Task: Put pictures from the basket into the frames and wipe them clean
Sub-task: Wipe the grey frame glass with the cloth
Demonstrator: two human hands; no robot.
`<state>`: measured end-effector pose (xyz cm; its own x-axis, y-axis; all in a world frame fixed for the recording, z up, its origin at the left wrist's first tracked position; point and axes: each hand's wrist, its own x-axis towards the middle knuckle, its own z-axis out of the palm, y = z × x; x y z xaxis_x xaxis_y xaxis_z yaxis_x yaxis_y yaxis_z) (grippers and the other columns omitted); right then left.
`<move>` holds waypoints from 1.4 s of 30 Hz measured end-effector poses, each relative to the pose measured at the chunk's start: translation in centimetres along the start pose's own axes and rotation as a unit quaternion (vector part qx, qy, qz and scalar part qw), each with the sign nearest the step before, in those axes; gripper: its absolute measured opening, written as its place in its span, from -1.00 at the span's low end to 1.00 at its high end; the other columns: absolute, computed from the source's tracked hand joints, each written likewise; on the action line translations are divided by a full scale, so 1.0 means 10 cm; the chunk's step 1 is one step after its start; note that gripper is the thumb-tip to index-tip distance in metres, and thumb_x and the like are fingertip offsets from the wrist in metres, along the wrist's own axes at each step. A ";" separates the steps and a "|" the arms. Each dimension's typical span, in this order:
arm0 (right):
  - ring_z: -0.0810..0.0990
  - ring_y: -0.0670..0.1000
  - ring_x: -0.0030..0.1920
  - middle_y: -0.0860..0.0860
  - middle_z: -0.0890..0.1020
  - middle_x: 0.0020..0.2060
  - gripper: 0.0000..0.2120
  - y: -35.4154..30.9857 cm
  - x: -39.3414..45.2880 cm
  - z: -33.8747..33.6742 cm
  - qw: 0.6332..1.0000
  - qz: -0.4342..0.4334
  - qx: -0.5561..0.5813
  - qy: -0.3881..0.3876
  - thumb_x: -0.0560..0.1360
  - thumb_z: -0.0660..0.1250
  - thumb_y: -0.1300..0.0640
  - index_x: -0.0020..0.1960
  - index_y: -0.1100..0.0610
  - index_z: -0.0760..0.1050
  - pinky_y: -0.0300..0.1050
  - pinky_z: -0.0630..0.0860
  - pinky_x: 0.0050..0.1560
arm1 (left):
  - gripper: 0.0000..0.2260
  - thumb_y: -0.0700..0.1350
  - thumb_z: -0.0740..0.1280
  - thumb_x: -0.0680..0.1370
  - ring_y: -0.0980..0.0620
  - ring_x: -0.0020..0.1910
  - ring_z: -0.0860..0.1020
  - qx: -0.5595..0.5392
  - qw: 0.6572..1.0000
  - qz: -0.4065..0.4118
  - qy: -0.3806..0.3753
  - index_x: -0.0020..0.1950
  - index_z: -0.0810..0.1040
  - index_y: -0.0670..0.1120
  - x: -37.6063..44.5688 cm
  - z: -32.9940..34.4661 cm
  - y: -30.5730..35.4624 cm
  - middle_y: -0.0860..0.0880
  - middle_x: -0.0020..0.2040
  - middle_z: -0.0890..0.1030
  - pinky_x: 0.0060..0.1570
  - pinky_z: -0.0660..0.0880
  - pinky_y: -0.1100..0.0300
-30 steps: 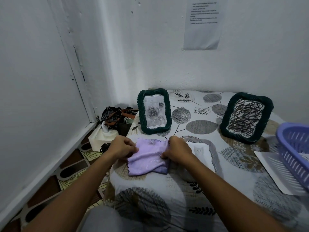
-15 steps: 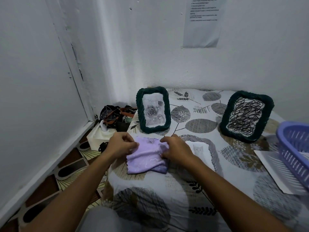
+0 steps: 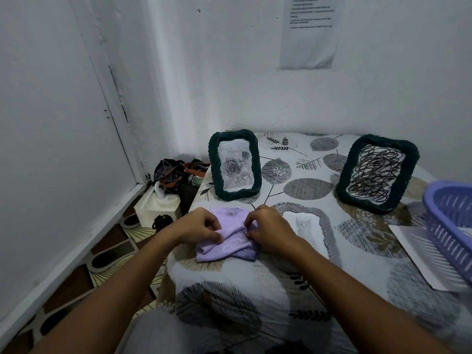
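Left hand [image 3: 198,226] and right hand [image 3: 268,229], middle of frame, both pinching folded purple cloth [image 3: 229,241] with curled fingers. 2 green frames [image 3: 234,164] standing behind; basket [image 3: 452,221] far right.

Table [image 3: 293,290] against back wall, corner at left. Cloth [image 3: 227,242] on table near left edge. Left hand [image 3: 196,226] on cloth's left side, right hand [image 3: 268,229] on its right side, both pinching it. Flat frame [image 3: 329,233] lying just right of cloth, right hand partly over it. Frame with picture [image 3: 235,164] standing behind cloth. Second frame [image 3: 376,172] standing at back right. Basket [image 3: 449,221] at right edge, on paper sheet [image 3: 419,249]. Tissue box [image 3: 157,208] and bag [image 3: 171,175] on floor left of table. Notice [image 3: 309,31] on wall above.
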<state>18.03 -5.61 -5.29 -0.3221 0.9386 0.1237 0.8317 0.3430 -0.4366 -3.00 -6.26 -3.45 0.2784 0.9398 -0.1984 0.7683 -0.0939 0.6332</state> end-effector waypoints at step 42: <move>0.50 -0.09 -0.23 -0.02 0.60 -0.28 -0.85 0.01 0.50 -0.31 0.939 0.006 0.276 -0.205 0.43 0.32 0.36 -0.06 0.26 0.64 -0.19 0.45 -0.12 | -0.92 -0.23 0.45 0.46 0.02 -0.13 0.60 -0.228 0.969 0.041 0.092 -0.07 0.68 -0.13 0.15 -0.19 0.01 -0.10 -0.08 0.65 -0.28 0.53 0.25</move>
<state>17.91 -0.80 -1.95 -0.5561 0.8094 -0.1887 0.5110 0.1540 -0.8457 -3.59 -4.21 -2.24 0.1889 0.9817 -0.0238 0.4026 -0.0553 0.9137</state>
